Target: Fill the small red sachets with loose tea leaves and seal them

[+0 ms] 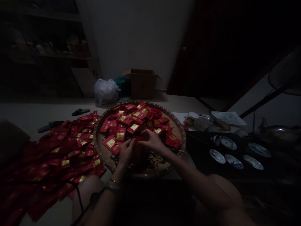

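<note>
Roughly: both hands [137, 144] pinching red packet [136, 153] over basket [138, 172]; packet pile [77, 150] left, dishes [234, 161] right.

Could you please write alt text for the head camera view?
Two bare hands, left and right, work over a round woven tray of red-and-gold packets and dark loose bits; more packets cover the floor at left.
</note>
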Motion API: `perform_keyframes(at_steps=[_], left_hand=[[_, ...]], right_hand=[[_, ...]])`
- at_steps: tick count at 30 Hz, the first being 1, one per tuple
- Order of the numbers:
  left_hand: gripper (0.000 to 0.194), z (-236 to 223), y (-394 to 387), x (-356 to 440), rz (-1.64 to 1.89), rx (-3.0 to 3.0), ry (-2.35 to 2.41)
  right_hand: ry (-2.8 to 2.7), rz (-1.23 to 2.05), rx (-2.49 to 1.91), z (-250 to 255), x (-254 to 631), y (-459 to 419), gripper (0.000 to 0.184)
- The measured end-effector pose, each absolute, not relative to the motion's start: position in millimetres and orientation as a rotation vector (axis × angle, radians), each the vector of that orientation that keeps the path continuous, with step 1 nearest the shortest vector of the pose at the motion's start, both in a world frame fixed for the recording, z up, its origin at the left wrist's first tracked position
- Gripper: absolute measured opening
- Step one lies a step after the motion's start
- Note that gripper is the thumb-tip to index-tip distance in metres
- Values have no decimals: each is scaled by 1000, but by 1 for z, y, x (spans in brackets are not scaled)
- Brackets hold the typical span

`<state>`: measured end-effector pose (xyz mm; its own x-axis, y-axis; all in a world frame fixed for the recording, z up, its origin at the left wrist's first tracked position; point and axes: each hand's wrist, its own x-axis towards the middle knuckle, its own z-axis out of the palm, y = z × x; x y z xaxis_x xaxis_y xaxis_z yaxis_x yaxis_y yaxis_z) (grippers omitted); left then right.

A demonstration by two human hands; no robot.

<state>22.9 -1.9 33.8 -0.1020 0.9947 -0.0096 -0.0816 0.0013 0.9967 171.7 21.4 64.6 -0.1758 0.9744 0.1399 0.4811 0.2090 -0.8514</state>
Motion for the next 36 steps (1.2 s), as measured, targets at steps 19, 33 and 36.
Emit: perform_keyframes(at_steps=[19,33,36], left_hand=[[50,27,-1,13,1105,868,1002],[36,34,-5,12,875,1183,1018],[26,36,-7,15,776,1262,1061]], right_hand=[[-1361,1377,-1270,43,167,18,35],[-1749,1167,-1227,58,171,20,28],[-1883,1193,-1195,62,171,22,27]])
